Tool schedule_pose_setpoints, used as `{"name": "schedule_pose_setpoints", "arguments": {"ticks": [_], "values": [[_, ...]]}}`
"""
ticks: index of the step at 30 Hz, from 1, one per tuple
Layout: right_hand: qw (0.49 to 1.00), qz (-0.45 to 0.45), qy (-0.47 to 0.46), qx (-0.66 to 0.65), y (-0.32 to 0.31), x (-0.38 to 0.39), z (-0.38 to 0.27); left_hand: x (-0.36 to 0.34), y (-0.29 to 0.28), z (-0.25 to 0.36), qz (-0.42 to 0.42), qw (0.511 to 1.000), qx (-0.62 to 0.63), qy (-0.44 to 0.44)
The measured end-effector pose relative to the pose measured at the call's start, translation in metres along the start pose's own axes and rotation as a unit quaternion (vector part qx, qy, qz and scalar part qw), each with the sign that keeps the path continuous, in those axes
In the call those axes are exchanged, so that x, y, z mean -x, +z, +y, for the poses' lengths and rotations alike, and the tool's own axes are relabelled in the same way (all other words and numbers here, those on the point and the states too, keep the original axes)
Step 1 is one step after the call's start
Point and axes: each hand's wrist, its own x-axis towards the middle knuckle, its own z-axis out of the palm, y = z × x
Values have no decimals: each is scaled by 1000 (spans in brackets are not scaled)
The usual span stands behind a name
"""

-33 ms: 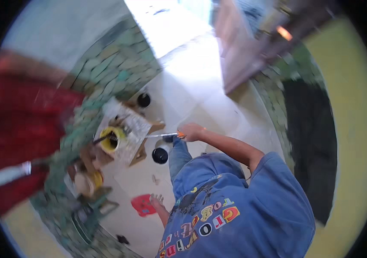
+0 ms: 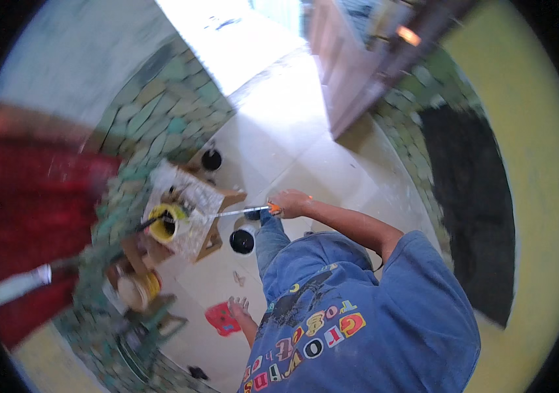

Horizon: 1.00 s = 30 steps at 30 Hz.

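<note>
My right hand (image 2: 287, 204) is closed round the orange grip of a long thin pole (image 2: 237, 212). The pole reaches left and passes across a yellow bucket (image 2: 165, 223) in the picture. In line with it at the far left is a brush-like end (image 2: 18, 286), pale with a silver band; whether it is all one tool is hard to tell. My left hand (image 2: 238, 306) hangs with its fingers apart, beside a flat red object (image 2: 224, 319) on the floor. Whether they touch cannot be told. A tub of black liquid (image 2: 242, 241) stands near my legs.
The yellow bucket stands on a low, splashed wooden table (image 2: 191, 245). Another black-topped container (image 2: 211, 159) is behind it. Left lie a tan bucket (image 2: 137, 291) and a green chair-like frame (image 2: 168, 326). Red cloth (image 2: 37, 216) hangs left; a door (image 2: 351, 98) stands ahead.
The whole view has shifted slightly, with the table and buckets a little farther left. The brush-like end sits slightly lower in the picture. My hands keep nearly the same pose.
</note>
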Motion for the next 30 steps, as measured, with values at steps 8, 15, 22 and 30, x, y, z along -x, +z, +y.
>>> {"name": "schedule_pose_setpoints", "arguments": {"ticks": [8, 15, 22, 30], "values": [[944, 252, 184, -109, 2, 321, 35, -6, 229, 94, -277, 960, -32, -15], [786, 455, 394, -141, 85, 498, 35, 113, 487, 101, -425, 884, -194, 34], [649, 501, 520, -241, 96, 515, 52, 165, 635, 6, -597, 728, -335, 6], [607, 544, 520, -253, 39, 527, 118, 290, 735, -96, -673, 608, -420, 2]]}}
